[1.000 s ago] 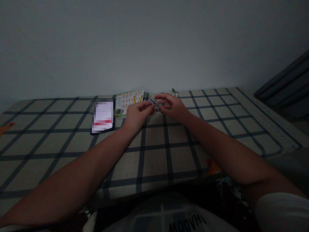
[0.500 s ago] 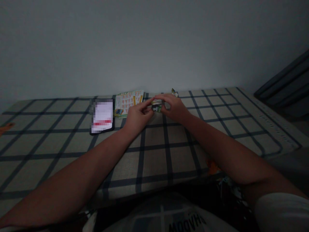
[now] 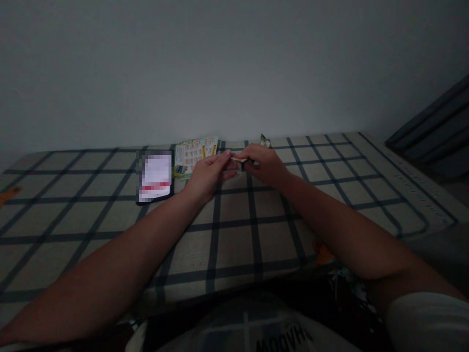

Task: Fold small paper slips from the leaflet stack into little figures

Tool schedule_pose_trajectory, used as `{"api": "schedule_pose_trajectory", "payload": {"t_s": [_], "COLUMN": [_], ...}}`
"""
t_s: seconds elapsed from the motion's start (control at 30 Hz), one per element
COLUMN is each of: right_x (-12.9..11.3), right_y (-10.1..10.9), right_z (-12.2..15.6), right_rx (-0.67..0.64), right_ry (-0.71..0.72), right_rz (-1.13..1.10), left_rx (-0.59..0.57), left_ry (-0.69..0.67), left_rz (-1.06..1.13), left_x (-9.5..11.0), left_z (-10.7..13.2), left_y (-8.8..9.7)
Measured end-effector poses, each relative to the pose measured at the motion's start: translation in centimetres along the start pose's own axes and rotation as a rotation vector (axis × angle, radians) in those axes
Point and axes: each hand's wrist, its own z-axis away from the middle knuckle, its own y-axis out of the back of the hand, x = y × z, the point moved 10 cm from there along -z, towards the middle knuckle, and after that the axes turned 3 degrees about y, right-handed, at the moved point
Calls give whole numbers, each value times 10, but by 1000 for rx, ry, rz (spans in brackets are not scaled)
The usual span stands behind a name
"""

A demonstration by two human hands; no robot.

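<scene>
Between my two hands, above the middle of the table, is a small folded piece of printed card (image 3: 240, 163), pale on top with a dark edge. My left hand (image 3: 209, 172) pinches its left end between thumb and fingers, palm turned partly up. My right hand (image 3: 261, 160) grips the right end, fingers curled over it, so much of the card is hidden. Just left of my left hand lies a stack of printed sheets (image 3: 194, 155), with rows of small pictures. Behind my right hand, a small crumpled green-and-white scrap (image 3: 265, 141) shows in part.
A dark-framed tablet or phone (image 3: 156, 176) with a blurred bright screen lies left of the sheets. The checked tablecloth (image 3: 234, 244) covers the table, which meets a plain wall (image 3: 234, 68) behind. Something orange (image 3: 324, 253) shows at the near edge, below my right forearm.
My left hand has turned palm-up and shifted slightly down. The card piece has been tilted, so its green printed face no longer shows. My right fingers have closed further over it.
</scene>
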Motion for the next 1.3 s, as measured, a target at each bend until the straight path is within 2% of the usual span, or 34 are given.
{"api": "schedule_pose_trajectory", "payload": {"t_s": [0.13, 0.33, 0.63, 0.8, 0.9, 1.03, 1.1, 1.17, 1.3], "right_x": [-4, 4, -5, -9, 4, 25, 31, 31, 19], "right_y": [0, -5, 8, 14, 18, 25, 27, 25, 19], "right_z": [1, 1, 2, 0, -2, 0, 2, 2, 0], "right_rx": [-3, -75, 28, 94, 143, 198, 204, 170, 105], "right_ry": [45, -30, 52, 110, 21, -124, -174, -184, -93], "right_rz": [-39, -45, -29, -114, -159, -196, -241, -293, -324], "left_rx": [-23, -42, -110, -123, -115, -22, 38, 70, 65], "left_ry": [95, 106, 161, 105, 41, -112, -242, -410, -710], "left_rz": [61, 47, 74, 18, -22, -139, -276, -472, -690], "left_x": [-10, -10, -14, -10, -5, 12, 28, 47, 72], "left_z": [-3, 1, 5, 3, -2, -8, -6, 1, 19], "left_y": [0, -5, -14, -13, -10, 6, 13, 12, 0]}}
